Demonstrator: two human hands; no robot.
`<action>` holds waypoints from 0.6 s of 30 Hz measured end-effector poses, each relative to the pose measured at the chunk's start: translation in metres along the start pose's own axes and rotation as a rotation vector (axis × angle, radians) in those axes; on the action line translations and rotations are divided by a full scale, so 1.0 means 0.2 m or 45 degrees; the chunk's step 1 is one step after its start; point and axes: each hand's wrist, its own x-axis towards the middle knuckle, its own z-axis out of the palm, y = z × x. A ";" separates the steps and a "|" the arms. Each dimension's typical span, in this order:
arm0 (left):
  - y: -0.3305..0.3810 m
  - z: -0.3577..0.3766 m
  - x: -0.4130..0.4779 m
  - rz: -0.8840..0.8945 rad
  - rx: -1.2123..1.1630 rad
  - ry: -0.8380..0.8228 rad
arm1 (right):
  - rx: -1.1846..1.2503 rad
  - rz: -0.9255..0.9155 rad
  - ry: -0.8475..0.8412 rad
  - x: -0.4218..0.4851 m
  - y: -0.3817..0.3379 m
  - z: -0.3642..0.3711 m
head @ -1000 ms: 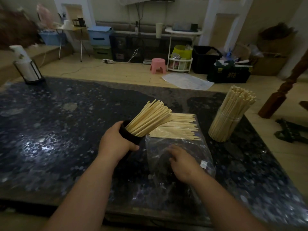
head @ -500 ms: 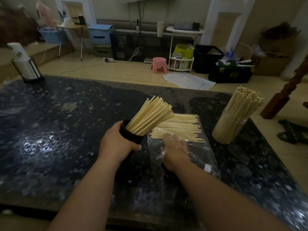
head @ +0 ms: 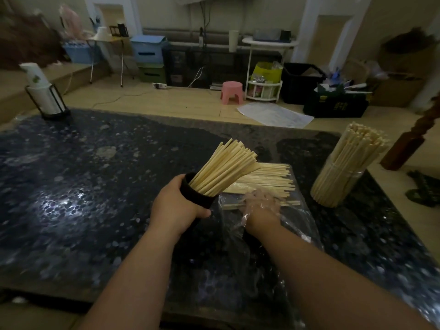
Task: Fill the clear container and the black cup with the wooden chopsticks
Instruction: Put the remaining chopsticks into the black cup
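Note:
My left hand (head: 175, 207) grips the black cup (head: 196, 195), which is tilted to the right and holds a fan of wooden chopsticks (head: 223, 169). My right hand (head: 260, 209) is inside a clear plastic bag (head: 273, 225) lying on the table, reaching the loose chopsticks (head: 269, 181) at its far end. The plastic covers the fingers, so their grip is unclear. The clear container (head: 338, 184) stands at the right, packed with chopsticks (head: 357, 148) leaning right.
The dark speckled table (head: 83, 186) stretches left. A white spray bottle in a black wire holder (head: 44, 91) stands at its far left corner. The table's right edge lies just past the clear container. Beyond are a pink stool (head: 232, 91) and bins.
My right hand has slid forward into the plastic bag, from its near part up to the loose chopsticks. The left hand still holds the tilted black cup in about the same place.

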 end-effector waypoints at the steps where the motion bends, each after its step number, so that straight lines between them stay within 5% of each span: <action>1: 0.00 0.00 0.00 0.005 -0.002 0.002 | 0.036 -0.009 0.023 -0.02 0.01 0.01; 6: 0.00 0.00 -0.01 0.024 0.001 0.008 | 0.259 -0.113 0.052 -0.08 0.07 0.04; 18: 0.03 0.03 -0.06 0.043 0.015 -0.008 | 0.023 -0.178 -0.111 -0.21 0.13 0.10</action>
